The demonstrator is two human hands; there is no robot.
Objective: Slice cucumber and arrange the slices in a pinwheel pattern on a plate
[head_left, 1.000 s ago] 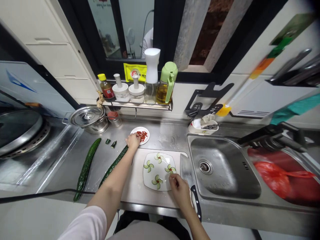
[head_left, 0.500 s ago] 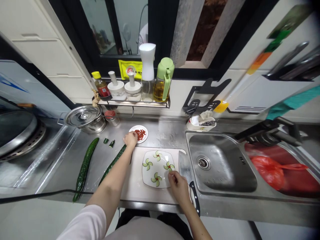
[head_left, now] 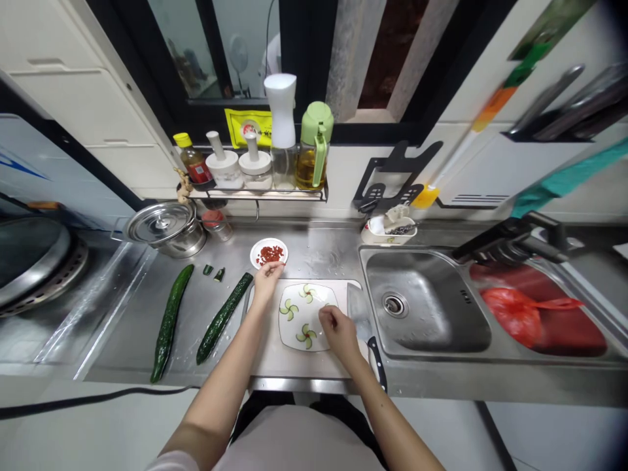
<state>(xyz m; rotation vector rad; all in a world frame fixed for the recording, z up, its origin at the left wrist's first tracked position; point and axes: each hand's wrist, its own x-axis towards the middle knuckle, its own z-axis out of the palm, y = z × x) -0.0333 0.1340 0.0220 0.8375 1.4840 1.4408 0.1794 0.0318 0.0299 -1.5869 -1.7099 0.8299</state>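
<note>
Just in front of the small white dish (head_left: 255, 259) of goji berries (head_left: 271, 254), my left hand (head_left: 269, 280) pinches a small red goji berry between its fingertips. My right hand (head_left: 339, 333) is curled over the right side of the square white plate (head_left: 295, 298); whatever its fingers hold is hidden. Pinwheels of cucumber slices (head_left: 289, 309) with red centres lie on the plate, the right one mostly covered by my hand. Under the plate is a pale cutting board (head_left: 275, 364). A kitchen knife (head_left: 377, 364) lies along the board's right side.
Left of the board lie a cut cucumber (head_left: 224, 318), a longer cucumber (head_left: 171, 322) and small cucumber ends (head_left: 220, 275). A steel pot (head_left: 182, 241) stands behind them. Bottles and jars line a rack (head_left: 294, 195). The sink (head_left: 426, 307) is at right.
My left hand has drawn back from the dish, to the right, with a berry between its fingers. My right hand has moved up and left over the plate. The view has shifted slightly.
</note>
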